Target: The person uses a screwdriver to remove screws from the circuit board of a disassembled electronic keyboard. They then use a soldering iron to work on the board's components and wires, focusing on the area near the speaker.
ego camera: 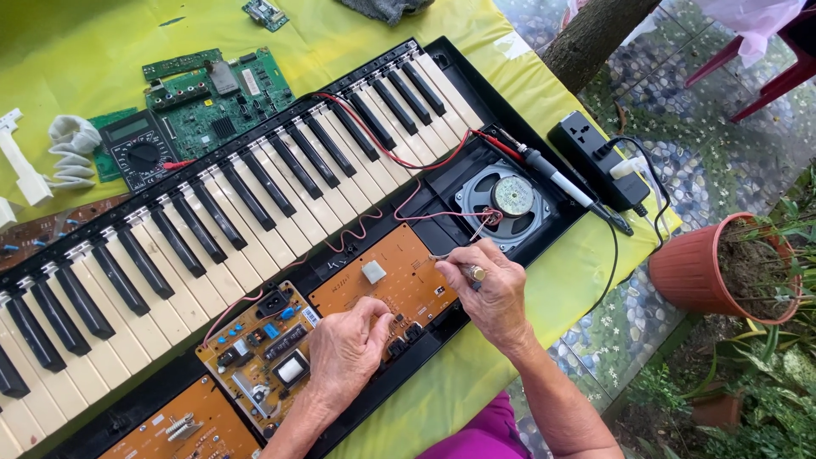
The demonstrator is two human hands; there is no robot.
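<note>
An opened electronic keyboard (255, 195) lies across a yellow-green cloth, its black and white keys facing away and its circuit boards bare. My left hand (344, 348) rests fingers-down on the edge of an orange-brown circuit board (391, 276). My right hand (489, 289) grips a thin metal tool, probably tweezers (455, 263), whose tip touches the same board near a white square part (373, 272). Just beyond my right hand sits a round grey speaker (510, 200) with red wires running to it.
A soldering iron (557, 178) lies by the speaker, beside a black power strip (599, 157). A multimeter (140, 153), green circuit boards (225, 98) and white parts sit behind the keys. A terracotta pot (714, 268), plants and a tree trunk stand on the right.
</note>
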